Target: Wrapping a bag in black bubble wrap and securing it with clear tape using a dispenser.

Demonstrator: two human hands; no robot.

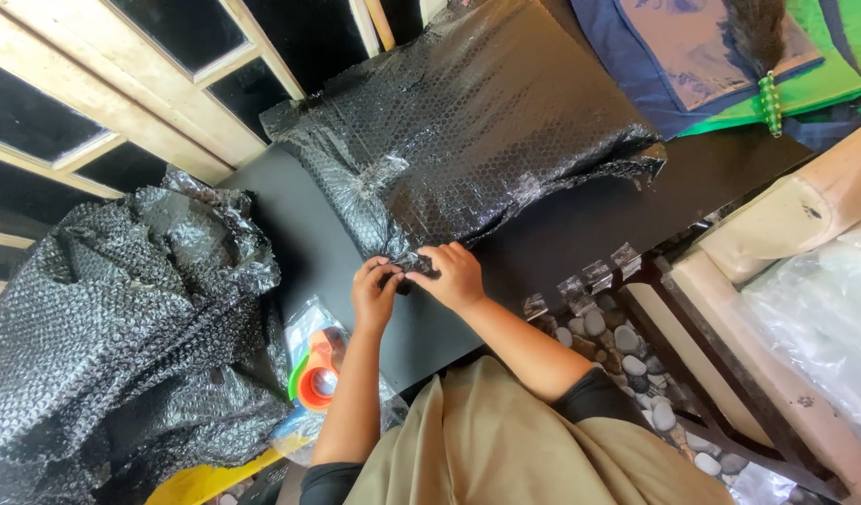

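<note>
Left hand (374,292) and right hand (452,274), seemingly pinched on 1 bubble-wrapped parcel (468,131).

The bubble-wrapped package (468,131) is a large, flat, roughly rectangular object fully enclosed in black bubble wrap with a glossy, dimpled surface. It lies flat on the black tabletop (580,224), its long axis running diagonally from the near centre toward the upper right of the head view. Strips of clear tape cross the wrap, and the film gathers into a puckered knot left of centre. The wrap edges are ragged along the right end and the near side. At the near corner, a loose flap of wrap (414,265) is pinched between the left hand (376,295) and the right hand (454,276), both touching it at the package edge.
</note>
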